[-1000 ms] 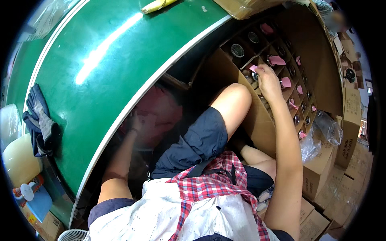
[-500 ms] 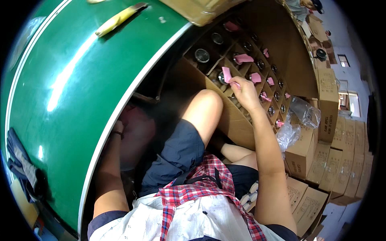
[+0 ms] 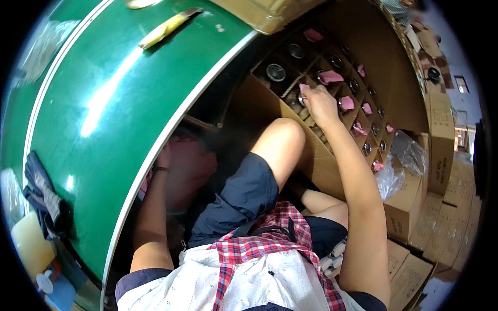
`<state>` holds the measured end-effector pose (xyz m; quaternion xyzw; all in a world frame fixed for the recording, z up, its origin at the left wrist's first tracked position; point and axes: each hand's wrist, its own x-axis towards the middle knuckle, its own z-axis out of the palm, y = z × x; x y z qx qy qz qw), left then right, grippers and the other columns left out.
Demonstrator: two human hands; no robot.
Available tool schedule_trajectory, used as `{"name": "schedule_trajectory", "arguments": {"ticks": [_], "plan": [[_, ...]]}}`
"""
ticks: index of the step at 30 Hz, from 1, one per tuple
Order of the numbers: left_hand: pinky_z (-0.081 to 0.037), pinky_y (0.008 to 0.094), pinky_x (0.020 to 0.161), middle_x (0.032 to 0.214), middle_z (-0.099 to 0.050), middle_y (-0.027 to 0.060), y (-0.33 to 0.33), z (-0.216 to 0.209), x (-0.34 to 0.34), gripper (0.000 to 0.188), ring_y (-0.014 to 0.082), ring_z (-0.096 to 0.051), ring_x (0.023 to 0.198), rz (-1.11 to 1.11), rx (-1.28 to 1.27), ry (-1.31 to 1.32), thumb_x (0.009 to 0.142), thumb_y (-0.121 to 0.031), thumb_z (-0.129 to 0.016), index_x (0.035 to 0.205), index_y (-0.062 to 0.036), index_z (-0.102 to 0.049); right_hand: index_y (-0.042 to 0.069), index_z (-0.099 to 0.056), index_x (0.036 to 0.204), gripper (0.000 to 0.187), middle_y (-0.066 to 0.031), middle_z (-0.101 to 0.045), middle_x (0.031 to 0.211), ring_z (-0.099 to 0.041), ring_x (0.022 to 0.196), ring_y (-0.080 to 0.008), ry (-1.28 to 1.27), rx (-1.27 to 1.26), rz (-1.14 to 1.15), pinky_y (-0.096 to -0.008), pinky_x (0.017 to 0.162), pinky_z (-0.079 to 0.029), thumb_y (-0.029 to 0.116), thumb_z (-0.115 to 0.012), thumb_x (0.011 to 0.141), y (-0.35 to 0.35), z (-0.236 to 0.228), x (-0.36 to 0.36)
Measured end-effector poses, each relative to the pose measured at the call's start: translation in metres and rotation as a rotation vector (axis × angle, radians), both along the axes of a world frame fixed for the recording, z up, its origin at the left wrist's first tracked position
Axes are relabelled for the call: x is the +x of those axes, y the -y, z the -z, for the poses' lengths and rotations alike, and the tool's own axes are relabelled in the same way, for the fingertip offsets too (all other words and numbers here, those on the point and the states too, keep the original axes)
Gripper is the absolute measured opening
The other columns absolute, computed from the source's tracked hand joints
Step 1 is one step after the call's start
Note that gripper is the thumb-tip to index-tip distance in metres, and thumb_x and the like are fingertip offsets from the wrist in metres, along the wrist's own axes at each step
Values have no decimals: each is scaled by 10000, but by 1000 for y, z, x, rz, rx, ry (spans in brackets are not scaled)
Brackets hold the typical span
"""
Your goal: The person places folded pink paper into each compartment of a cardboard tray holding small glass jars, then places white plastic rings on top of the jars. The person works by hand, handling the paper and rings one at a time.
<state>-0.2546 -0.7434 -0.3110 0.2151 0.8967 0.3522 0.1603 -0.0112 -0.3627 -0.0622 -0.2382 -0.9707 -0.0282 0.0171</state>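
My right hand (image 3: 320, 106) is over the open divided carton (image 3: 285, 110), with its fingers closed on a small pink strip (image 3: 304, 89). The strip is at the mouth of a round glass vessel, which the fingers partly cover. Other glass vessels (image 3: 275, 72) stand in the cardboard cells, several with a pink piece (image 3: 330, 77) at the top. My left hand (image 3: 163, 155) reaches below the green table's edge, beside a pink bundle (image 3: 192, 160) in shadow. Its fingers are hidden, so their state does not show.
The green table (image 3: 114, 98) fills the left side, bearing a yellow-handled cutter (image 3: 168, 28) and dark gloves (image 3: 45, 194). Crumpled clear plastic (image 3: 410, 153) lies past the divided carton. Closed cartons (image 3: 441, 140) are stacked at the right. My bent knee is between table and carton.
My right hand has moved up onto the vessel's mouth, and less of the pink strip shows. The whole view has shifted slightly; my left arm stays under the table edge.
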Motion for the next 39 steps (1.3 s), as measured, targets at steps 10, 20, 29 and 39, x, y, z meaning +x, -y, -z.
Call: {"name": "schedule_trajectory", "arguments": {"ticks": [10,20,29,39], "plan": [[-317,361,1032,1371,-383,213,19,-14,10,476,334,-433,1221,220,30,393,843,-315,-638,1161,28,-547,88,-678,804,113,-52,-556,1127,-459,1108,-274,-143,-33,-83,-462,917,-347,146,-607,739,8,-14,5],[-375,434,983,1129,-554,202,13,92,26,211,350,-484,1117,616,-605,-7,802,-141,-543,937,-20,-649,42,-616,890,122,-117,-632,863,-582,832,-323,-226,-121,65,-395,727,-463,36,-589,772,3,-13,-2],[-399,433,909,1118,-570,170,-23,42,41,205,313,-538,1035,913,-825,-150,799,-69,-521,937,-17,-663,35,-515,1129,393,-157,-630,1001,-546,1040,-279,48,1,19,-483,963,-288,308,-468,851,17,-15,17],[-428,394,867,1037,-591,155,-12,-146,49,255,314,-542,999,358,143,-204,841,-149,-545,1012,30,-611,57,-624,986,289,-111,-646,961,-536,1056,-261,-307,69,79,-478,1024,-262,298,-590,831,35,-17,10]]}}
